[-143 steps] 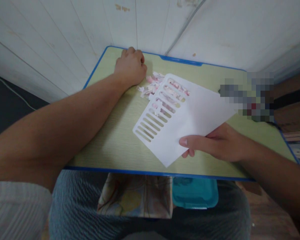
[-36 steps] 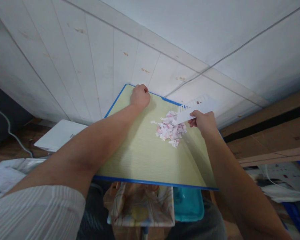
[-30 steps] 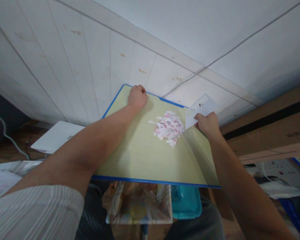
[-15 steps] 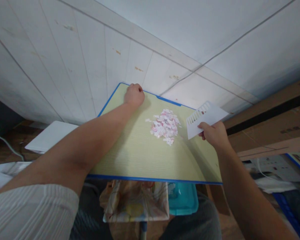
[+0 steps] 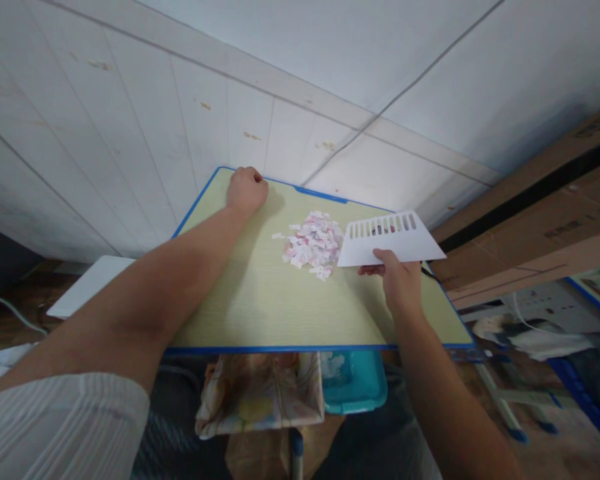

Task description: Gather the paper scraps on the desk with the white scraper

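Observation:
My right hand (image 5: 399,283) pinches a white card (image 5: 400,247) with a row of cut-out slots along its far side, thumb on top and fingers beneath. The card is held over the right part of the yellow-topped table (image 5: 280,313), its left end beside a heap of small pink and white paper slips (image 5: 314,243). At the far left of the tabletop, my left hand (image 5: 247,191) rests with its fingers curled in. What those fingers hold, if anything, is hidden.
A cloth-lined basket (image 5: 260,420) and a teal plastic container (image 5: 360,390) sit below the table's near edge. Cardboard boxes (image 5: 540,220) stand on the right. A white wall (image 5: 300,133) with a cable runs along the back. A white flat board (image 5: 93,287) lies at left.
My right hand has brought the card left and turned it flatter, closer to the heap of slips. My left hand stays curled in the same table corner. The whole view has shifted slightly.

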`<state>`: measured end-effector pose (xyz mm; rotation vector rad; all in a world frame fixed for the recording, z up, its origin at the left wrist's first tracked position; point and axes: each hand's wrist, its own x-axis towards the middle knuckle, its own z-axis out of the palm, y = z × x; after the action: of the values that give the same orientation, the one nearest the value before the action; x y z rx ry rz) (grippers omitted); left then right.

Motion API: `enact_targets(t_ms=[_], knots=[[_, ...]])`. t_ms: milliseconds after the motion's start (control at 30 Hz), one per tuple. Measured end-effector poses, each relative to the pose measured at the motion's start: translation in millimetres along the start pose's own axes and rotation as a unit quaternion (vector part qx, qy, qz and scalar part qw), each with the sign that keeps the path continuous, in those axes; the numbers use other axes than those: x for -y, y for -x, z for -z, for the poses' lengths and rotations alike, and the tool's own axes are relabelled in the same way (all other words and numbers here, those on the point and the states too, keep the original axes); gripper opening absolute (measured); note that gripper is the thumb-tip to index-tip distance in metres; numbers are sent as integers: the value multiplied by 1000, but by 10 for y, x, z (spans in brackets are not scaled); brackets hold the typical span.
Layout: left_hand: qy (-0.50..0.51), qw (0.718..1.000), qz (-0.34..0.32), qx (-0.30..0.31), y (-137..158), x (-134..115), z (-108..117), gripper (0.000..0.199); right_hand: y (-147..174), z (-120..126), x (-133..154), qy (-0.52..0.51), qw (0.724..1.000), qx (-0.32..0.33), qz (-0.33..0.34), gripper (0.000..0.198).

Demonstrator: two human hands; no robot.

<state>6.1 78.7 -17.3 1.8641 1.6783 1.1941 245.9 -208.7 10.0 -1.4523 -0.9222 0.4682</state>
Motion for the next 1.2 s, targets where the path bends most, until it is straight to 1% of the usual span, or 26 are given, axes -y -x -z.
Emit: enact_targets(t_ms=[67,167,233,267,300,367,433,500,600,667,700,767,800,833,933,1033,1133,1200], knots=[[-3,1000,4,-1,11,-25,19,8,165,84,-74,-55,998,-34,-22,34],[-2,1000,18,2,22,-79,84,5,359,166,-182,-98,992,-68,-47,38],[-1,999,33,30,38,-120,169,7,449,191,-224,-110,990,-70,-54,38],[1,997,43,59,57,-138,228,9,484,196,-236,-113,990,-67,-56,38],[5,996,53,75,89,-151,295,10,515,197,-244,-115,990,-63,-58,39],[-7,995,57,80,210,-155,453,11,561,188,-254,-118,990,-47,-62,40],[-53,994,52,77,413,-117,624,11,576,171,-267,-123,990,-32,-65,38],[-110,987,12,114,687,-44,788,15,558,159,-285,-131,989,-29,-68,34],[-170,977,-32,128,1165,78,990,32,505,161,-306,-144,986,-34,-74,31],[-209,965,-77,136,1476,120,1085,42,484,170,-303,-148,985,-29,-82,31],[-227,958,-100,145,1614,123,1120,44,482,172,-294,-149,985,-25,-87,31],[-257,945,-148,137,1837,93,1167,46,490,169,-264,-153,984,-19,-92,31],[-270,940,-160,131,1916,65,1182,47,497,165,-245,-156,983,-18,-93,29],[-285,937,-158,129,1975,33,1193,47,505,159,-227,-158,983,-18,-93,28],[-308,931,-144,132,2054,-47,1212,46,520,141,-194,-153,983,-10,-98,24],[-327,924,-145,134,2041,-63,1217,46,509,138,-207,-136,985,8,-108,24],[-338,919,-154,130,1932,-33,1184,50,447,145,-224,-121,986,22,-111,24],[-333,923,-148,128,1778,-20,1125,53,367,135,-202,-119,987,27,-104,19]])
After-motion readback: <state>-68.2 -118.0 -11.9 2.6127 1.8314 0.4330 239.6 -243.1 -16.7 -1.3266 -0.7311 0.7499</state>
